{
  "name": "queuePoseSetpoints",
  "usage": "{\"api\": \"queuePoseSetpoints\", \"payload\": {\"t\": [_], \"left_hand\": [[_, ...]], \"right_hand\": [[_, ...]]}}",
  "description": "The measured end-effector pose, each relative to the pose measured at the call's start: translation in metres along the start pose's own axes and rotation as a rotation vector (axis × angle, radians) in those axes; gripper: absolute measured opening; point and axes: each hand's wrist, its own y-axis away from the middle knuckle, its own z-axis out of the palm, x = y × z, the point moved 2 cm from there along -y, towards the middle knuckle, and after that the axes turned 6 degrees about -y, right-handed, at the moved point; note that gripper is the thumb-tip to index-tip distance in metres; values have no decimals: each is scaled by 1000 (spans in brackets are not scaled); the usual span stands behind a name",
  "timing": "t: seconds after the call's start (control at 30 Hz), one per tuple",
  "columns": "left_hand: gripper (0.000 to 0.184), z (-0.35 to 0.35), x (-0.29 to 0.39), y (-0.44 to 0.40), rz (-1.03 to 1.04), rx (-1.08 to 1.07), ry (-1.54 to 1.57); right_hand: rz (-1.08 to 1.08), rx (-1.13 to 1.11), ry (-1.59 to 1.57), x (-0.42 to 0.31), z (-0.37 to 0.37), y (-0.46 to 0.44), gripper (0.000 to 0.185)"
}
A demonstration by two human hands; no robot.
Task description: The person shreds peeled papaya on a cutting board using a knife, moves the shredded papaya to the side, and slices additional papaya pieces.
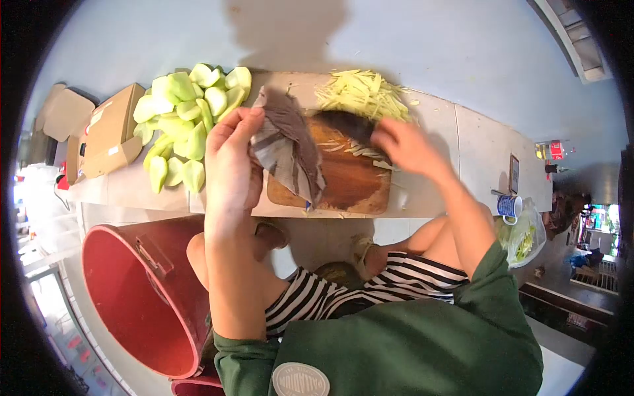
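Note:
A striped grey-brown cloth (287,145) hangs from my left hand (234,148), pinched between thumb and fingers above the left part of the wooden cutting board (350,181). My right hand (406,145), blurred by motion, is closed round the handle end of a dark-bladed knife (343,125). The blade points left over the board's far edge. Thin pale shreds (370,155) lie on the board beneath it. Just beyond the blade is a heap of yellow-green shreds (363,92). Pieces of peeled green fruit or vegetable (188,109) are piled to the left of my left hand.
An open cardboard box (109,132) stands at the left of the tiled ledge. Below it, a large red bin (145,297) leans beside my leg. On the right are a phone (514,173), a blue-and-white mug (508,208) and a plastic bag (528,237) with green contents.

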Motion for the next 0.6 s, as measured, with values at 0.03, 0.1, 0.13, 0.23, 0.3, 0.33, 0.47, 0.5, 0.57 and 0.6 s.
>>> {"api": "queuePoseSetpoints", "payload": {"t": [0.03, 0.1, 0.13, 0.23, 0.3, 0.33, 0.47, 0.5, 0.57, 0.6], "left_hand": [[11, -3, -2, -2, -7, 16, 14], [11, -11, -7, -2, -4, 13, -9], [12, -16, -10, -2, -2, 10, -36], [12, -34, -31, 1, -53, 24, -22], [10, -47, -43, 2, -113, 16, -18], [10, -47, -45, 2, -110, 17, -15], [10, -26, -48, 4, -134, 29, 61], [10, -30, -58, 1, -123, -14, 45], [10, -25, -63, 3, -151, -49, 69], [9, -21, -66, 3, -151, -68, 56]], "right_hand": [[-16, -65, -40, 10, 20, 14, 30], [-28, -133, -87, 27, 43, 24, 30], [14, -167, -50, 36, 48, 27, 31], [146, -213, 11, 54, 33, 11, 35], [214, -188, 61, 75, 13, -15, 38], [191, -152, 82, 88, 8, -30, 39], [23, -15, 130, 88, -16, -81, 39], [114, -9, 200, 72, -28, -89, 38], [183, 55, 267, 33, -53, -92, 35], [161, 114, 264, 14, -64, -86, 33]]}}
